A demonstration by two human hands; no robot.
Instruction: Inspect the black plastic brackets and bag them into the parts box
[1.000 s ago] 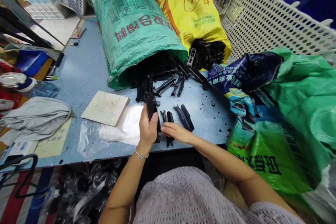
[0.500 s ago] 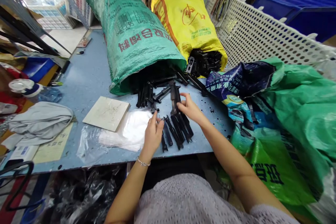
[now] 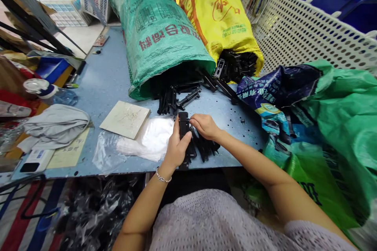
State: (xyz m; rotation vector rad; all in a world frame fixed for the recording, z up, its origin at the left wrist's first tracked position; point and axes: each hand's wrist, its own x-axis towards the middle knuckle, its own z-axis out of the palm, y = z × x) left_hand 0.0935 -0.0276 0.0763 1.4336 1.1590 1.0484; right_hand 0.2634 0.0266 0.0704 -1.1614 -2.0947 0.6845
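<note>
My left hand [image 3: 178,145] is wrapped round a long black plastic part [image 3: 184,122], its thumb across the front and the part's end pointing away from me. Close against the part's right side is my right hand [image 3: 206,126], fingers curled together in a pinch; what lies between those fingertips is hidden. Under and beside my hands, several similar black parts [image 3: 203,147] lie near the table's front edge. More black parts [image 3: 167,100] spill from the mouth of a green woven sack [image 3: 167,35].
A yellow sack [image 3: 226,15] with black parts stands behind right. Left of my hands lie white plastic bags [image 3: 153,141] and a pale square tile [image 3: 126,119]. A grey cloth [image 3: 55,125] rests further left. Crumpled sacks [image 3: 338,98] and a white perforated basket [image 3: 318,27] border the right.
My left hand, earlier empty beside the row, now grips a black plastic part. My right hand has drawn nearer to it and its fingers have closed. The view has shifted slightly.
</note>
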